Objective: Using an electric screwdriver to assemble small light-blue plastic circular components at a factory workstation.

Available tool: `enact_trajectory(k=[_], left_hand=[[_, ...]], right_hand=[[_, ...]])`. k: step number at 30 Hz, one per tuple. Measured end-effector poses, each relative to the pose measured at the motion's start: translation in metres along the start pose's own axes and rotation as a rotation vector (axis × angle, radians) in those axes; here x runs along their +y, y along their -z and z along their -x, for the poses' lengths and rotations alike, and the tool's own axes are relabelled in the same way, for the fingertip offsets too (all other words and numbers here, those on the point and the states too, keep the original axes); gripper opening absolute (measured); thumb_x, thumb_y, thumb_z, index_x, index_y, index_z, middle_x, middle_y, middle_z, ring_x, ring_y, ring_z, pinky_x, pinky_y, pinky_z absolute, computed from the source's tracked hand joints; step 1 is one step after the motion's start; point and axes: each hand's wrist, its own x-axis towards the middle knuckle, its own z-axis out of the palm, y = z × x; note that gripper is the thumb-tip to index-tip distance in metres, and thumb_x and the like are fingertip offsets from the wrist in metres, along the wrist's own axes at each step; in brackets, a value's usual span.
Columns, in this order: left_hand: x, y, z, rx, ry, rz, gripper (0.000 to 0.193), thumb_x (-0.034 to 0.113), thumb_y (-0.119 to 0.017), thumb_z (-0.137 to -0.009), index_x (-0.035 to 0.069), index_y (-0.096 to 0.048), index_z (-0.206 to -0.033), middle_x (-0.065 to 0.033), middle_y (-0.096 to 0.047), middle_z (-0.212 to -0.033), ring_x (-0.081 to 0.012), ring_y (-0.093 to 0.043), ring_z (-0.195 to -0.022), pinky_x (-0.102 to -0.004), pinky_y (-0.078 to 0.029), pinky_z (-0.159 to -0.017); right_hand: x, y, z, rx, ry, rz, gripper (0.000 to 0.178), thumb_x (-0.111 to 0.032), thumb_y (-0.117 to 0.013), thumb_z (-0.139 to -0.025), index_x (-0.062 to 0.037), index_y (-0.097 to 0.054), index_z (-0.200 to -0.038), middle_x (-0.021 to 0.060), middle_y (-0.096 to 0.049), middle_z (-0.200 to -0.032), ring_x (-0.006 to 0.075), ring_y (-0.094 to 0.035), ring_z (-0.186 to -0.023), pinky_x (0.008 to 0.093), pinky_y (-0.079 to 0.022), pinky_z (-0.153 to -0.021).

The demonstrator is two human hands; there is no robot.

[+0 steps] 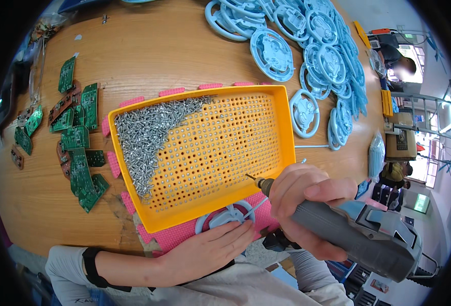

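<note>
My right hand (307,204) is wrapped round a grey electric screwdriver (355,237). Its thin bit points left over the near right part of a yellow tray (206,223), with the tip above the perforated plate (220,148). Small silver screws (144,132) lie heaped in the tray's left side, and many others sit upright in the holes. My left hand (210,252) holds a light-blue plastic steering wheel (225,217) at the tray's near edge, its fingers close together over the near side. That hand covers part of the wheel, and its thumb is hidden.
Pink foam matting (182,245) lies under the tray and wheel. Green circuit boards (75,137) are scattered at the left of the wooden table (159,46). More light-blue wheels (271,53) pile up at the far right. Other people (396,64) are in the background.
</note>
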Motion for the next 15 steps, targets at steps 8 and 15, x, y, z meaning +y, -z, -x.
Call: enact_trajectory(k=[8, 15], left_hand=[[0.000, 0.000, 0.002, 0.012, 0.004, 0.032, 0.051, 0.016, -0.041, -0.088, 0.001, -0.043, -0.137, -0.0121, -0.045, -0.140, -0.0201, -0.042, -0.130, -0.0317, -0.028, -0.112], [0.002, -0.001, 0.001, -0.016, -0.017, -0.048, 0.052, 0.018, -0.042, -0.088, 0.002, -0.042, -0.138, -0.0105, -0.043, -0.142, -0.0194, -0.039, -0.133, -0.0326, -0.025, -0.113]], right_hand=[[-0.001, -0.009, -0.001, -0.088, 0.002, 0.131, 0.078, -0.072, -0.056, -0.078, -0.0004, -0.043, -0.108, 0.0060, -0.056, -0.062, 0.0180, -0.054, -0.047, 0.0291, -0.044, -0.044], [-0.040, -0.011, -0.014, 0.146, 0.037, 0.005, 0.065, -0.056, -0.063, -0.084, 0.0022, -0.041, -0.101, 0.0106, -0.056, -0.060, 0.0213, -0.054, -0.044, 0.0325, -0.045, -0.040]])
